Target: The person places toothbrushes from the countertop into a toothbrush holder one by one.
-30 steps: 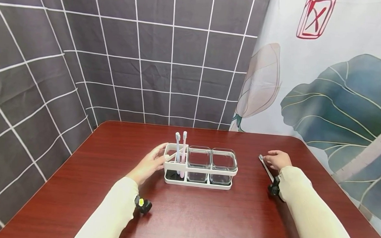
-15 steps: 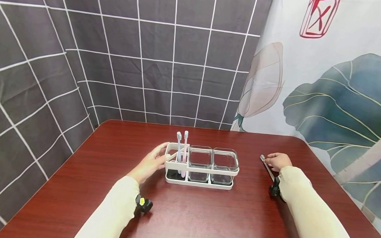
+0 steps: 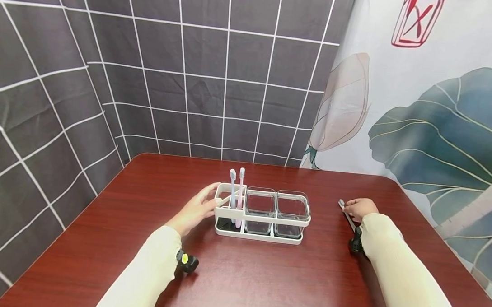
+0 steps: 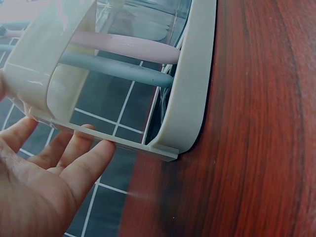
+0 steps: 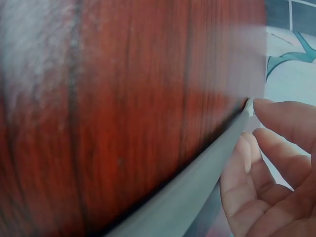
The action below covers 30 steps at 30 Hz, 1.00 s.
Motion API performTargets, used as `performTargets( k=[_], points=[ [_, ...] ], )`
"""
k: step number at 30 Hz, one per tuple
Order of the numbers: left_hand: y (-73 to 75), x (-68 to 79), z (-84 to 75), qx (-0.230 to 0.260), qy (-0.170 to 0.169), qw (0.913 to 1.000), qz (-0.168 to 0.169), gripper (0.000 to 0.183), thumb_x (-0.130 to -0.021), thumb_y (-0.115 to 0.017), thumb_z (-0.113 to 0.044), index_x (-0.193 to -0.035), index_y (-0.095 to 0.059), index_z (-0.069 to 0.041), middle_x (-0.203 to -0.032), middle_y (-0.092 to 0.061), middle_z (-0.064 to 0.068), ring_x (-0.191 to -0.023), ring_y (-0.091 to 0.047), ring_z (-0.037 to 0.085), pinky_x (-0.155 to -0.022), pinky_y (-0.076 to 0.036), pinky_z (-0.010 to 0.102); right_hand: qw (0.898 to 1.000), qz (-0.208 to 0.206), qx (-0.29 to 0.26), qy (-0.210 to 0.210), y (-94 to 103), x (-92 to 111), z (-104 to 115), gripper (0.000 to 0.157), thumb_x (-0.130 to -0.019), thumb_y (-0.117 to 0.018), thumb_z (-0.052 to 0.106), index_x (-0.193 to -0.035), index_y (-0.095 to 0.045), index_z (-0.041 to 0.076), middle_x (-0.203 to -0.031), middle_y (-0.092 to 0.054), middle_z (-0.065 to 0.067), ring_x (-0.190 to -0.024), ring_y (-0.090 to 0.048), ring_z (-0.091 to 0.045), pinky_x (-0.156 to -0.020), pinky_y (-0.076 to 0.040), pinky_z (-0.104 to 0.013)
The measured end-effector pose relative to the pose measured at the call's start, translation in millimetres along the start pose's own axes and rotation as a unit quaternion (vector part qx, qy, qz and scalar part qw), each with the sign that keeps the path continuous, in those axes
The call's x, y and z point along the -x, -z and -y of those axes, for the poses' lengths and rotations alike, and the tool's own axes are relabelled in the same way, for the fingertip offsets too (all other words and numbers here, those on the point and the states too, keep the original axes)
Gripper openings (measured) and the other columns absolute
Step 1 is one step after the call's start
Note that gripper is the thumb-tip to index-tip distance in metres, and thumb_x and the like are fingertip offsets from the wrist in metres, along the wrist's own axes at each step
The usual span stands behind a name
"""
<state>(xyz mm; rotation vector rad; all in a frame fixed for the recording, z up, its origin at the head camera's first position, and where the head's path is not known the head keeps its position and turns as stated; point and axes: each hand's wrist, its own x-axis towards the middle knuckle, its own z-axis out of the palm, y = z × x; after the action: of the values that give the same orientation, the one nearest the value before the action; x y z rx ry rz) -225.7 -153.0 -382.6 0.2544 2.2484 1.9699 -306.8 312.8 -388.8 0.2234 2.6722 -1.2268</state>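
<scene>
A white toothbrush holder stands on the table with a blue toothbrush and a pink toothbrush upright in its left compartment. My left hand holds the holder's left end, thumb toward the front and fingers against the side rail. In the left wrist view the fingertips meet that rail below the brush handles. Over on the right, a pale grey toothbrush lies on the table, its head pointing away. My right hand pinches it near the head, other fingers curled beside the handle.
Two clear glass cups sit in the holder's middle and right compartments. The dark red wooden table has its far edge close to a grey grid-patterned curtain. A white curtain with leaf prints hangs at the right.
The head view has shifted slightly. My right hand has edged left onto the grey toothbrush, its fingers drawn in closer. My left hand stays on the holder.
</scene>
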Motion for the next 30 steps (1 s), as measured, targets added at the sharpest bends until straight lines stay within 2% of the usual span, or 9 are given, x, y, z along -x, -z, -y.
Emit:
performTargets(
  k=[4, 8, 12, 20, 30],
  points=[
    [0.1, -0.1, -0.7, 0.001, 0.001, 1.0, -0.001, 0.057, -0.098, -0.054, -0.014, -0.149, -0.031, -0.012, -0.149, -0.033, 0.024, -0.129, -0.046, 0.037, -0.104, -0.042, 0.048, 1.0, 0.002, 0.0, -0.005, 0.6, -2.4, 0.4, 0.04, -0.09, -0.06, 0.004, -0.122, -0.052, -0.018, -0.107, -0.064, -0.027, -0.096, -0.062, -0.035, -0.08, -0.057, -0.042],
    [-0.2, -0.4, -1.0, 0.001, 0.0, 1.0, -0.004, 0.057, -0.097, -0.054, -0.015, -0.149, -0.032, -0.013, -0.149, -0.034, 0.024, -0.128, -0.047, 0.036, -0.104, -0.043, 0.049, 1.0, 0.008, -0.003, -0.007, 2.1, -4.7, -0.9, 0.037, -0.09, -0.058, 0.0, -0.121, -0.053, -0.018, -0.09, -0.07, -0.013, -0.083, -0.064, -0.019, -0.077, -0.058, -0.04],
    [-1.2, -1.1, -1.0, 0.002, -0.001, 1.0, -0.006, 0.055, -0.097, -0.055, -0.014, -0.148, -0.035, -0.015, -0.149, -0.035, 0.023, -0.126, -0.048, 0.035, -0.103, -0.043, 0.05, 1.0, 0.013, -0.004, -0.01, 3.4, -4.9, -0.6, 0.036, -0.09, -0.057, -0.002, -0.121, -0.053, -0.019, -0.084, -0.071, -0.007, -0.079, -0.063, -0.014, -0.077, -0.058, -0.041],
    [-0.8, -0.5, -2.0, -0.005, 0.004, 1.0, -0.005, 0.056, -0.097, -0.055, -0.016, -0.149, -0.033, -0.015, -0.149, -0.034, 0.023, -0.128, -0.047, 0.035, -0.103, -0.043, 0.048, 0.999, 0.004, 0.046, 0.006, 1.3, -5.3, 0.1, 0.031, -0.087, -0.06, 0.002, -0.112, -0.06, -0.017, -0.103, -0.066, -0.027, -0.086, -0.063, -0.027, -0.069, -0.058, -0.036],
    [-0.5, 0.0, 0.4, 0.003, 0.005, 1.0, -0.007, 0.055, -0.098, -0.053, -0.012, -0.149, -0.033, -0.017, -0.151, -0.034, 0.019, -0.13, -0.045, 0.035, -0.105, -0.041, 0.05, 0.999, -0.002, 0.045, 0.006, 0.3, -1.3, 4.5, 0.03, -0.088, -0.058, 0.003, -0.111, -0.061, -0.016, -0.107, -0.062, -0.03, -0.088, -0.062, -0.029, -0.069, -0.058, -0.036]
  ],
)
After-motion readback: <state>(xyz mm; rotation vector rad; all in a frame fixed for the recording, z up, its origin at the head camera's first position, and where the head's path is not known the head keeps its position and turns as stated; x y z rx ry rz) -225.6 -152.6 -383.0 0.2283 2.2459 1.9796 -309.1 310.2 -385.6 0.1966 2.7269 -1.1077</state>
